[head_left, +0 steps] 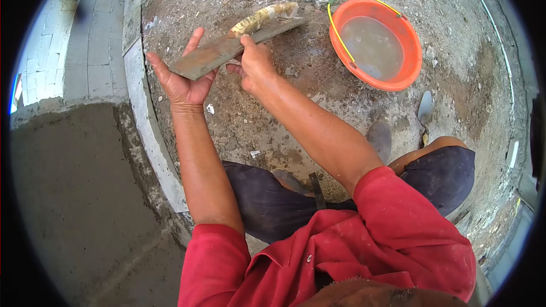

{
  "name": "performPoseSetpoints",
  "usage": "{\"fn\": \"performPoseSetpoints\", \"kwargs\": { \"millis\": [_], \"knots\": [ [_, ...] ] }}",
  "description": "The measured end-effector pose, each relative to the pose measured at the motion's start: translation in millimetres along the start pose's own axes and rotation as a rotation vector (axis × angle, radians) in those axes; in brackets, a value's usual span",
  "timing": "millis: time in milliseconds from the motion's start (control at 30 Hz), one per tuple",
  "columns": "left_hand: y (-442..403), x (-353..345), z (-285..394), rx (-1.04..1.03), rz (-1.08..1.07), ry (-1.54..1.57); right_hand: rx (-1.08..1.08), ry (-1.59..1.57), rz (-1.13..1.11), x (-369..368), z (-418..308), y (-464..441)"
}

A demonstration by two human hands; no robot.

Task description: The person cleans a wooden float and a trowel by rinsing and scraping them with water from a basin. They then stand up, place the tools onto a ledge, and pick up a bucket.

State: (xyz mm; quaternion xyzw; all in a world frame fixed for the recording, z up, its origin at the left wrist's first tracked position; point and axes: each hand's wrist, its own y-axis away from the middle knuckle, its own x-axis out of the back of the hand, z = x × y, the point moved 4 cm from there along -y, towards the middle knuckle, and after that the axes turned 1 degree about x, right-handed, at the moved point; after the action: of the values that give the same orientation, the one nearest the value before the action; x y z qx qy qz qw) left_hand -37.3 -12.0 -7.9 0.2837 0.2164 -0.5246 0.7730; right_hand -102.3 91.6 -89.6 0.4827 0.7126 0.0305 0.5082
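A long plastering float (213,57) with a worn, yellowish handle (259,20) is tilted in front of me, its handle on the far side. My right hand (254,67) pinches the float's near edge, thumb on top and fingers partly hidden beneath. At the float's left end, my left hand (186,82) is open with its fingers spread. The palm lies at the underside of that end; whether it bears weight I cannot tell. Wet grey smears cover parts of the board.
An orange bucket (414,57) of murky water stands to the right, its yellow handle folded over. A trowel (425,107) lies near my right knee. On the left, a pale board edge (149,119) borders smooth wet mortar (74,176) and a block wall (94,40). Rubble dots the ground.
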Motion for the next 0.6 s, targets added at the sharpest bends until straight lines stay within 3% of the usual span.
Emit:
{"fn": "performPoseSetpoints", "kwargs": {
  "millis": [67,167,200,300,367,433,533,600],
  "knots": [
    [0,-14,5,-0.103,0.122,0.015,0.053,0.077,0.015,-6,-5,9],
    [-16,-6,-16,-0.146,0.307,0.091,-0.048,0.54,-0.147,48,-38,9],
    [-15,-9,-7,-0.133,0.361,0.138,0.062,0.547,-0.134,57,-58,24],
    [-27,13,-2,-0.128,0.336,0.139,0.566,0.473,0.253,140,-128,15],
    [-29,22,-3,-0.118,0.326,0.169,0.687,0.48,0.548,201,-169,3],
    [-25,16,-3,-0.114,0.298,0.186,0.507,0.976,0.652,263,-185,-34],
    [-25,-4,-8,0.028,0.166,0.165,0.02,0.769,0.414,321,-164,-101],
    [-20,-13,-7,0.063,0.16,0.131,-0.106,0.699,0.406,366,-153,-137]
  ]
}}
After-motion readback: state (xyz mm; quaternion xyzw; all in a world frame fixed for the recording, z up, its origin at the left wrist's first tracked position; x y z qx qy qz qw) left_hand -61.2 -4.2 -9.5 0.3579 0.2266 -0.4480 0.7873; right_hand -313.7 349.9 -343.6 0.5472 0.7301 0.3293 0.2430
